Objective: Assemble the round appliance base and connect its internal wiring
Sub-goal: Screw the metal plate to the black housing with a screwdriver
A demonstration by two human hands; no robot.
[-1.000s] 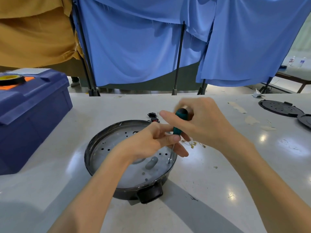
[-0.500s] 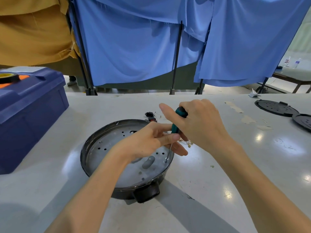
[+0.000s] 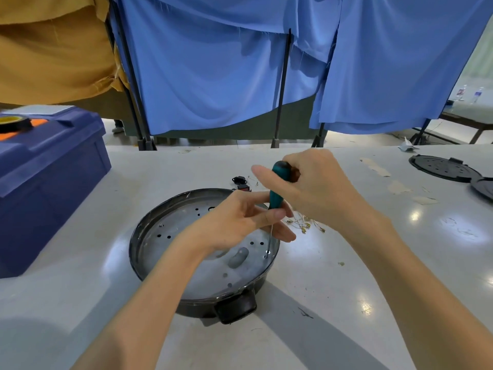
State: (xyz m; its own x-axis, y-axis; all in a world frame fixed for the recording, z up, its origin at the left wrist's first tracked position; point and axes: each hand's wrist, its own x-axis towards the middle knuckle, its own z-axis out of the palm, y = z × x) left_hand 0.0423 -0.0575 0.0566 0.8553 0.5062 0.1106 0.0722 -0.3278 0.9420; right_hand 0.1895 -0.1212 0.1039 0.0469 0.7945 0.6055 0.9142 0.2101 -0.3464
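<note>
The round black appliance base lies upside down on the white table, its perforated metal plate facing up and a black handle at the near side. My right hand grips the teal handle of a screwdriver, held nearly upright. Its thin shaft comes down to a screw at the plate's right rim. My left hand pinches the lower end of the handle and the shaft. Loose wires with brass terminals lie just right of the base.
A blue toolbox with a tape roll on top stands at the left. Small black and red parts lie behind the base. Two black round covers sit at the far right. Blue curtains hang beyond the table.
My hands stay on the screwdriver at the same screw; the right hand has shifted its grip slightly round the handle. The view has drifted a little.
</note>
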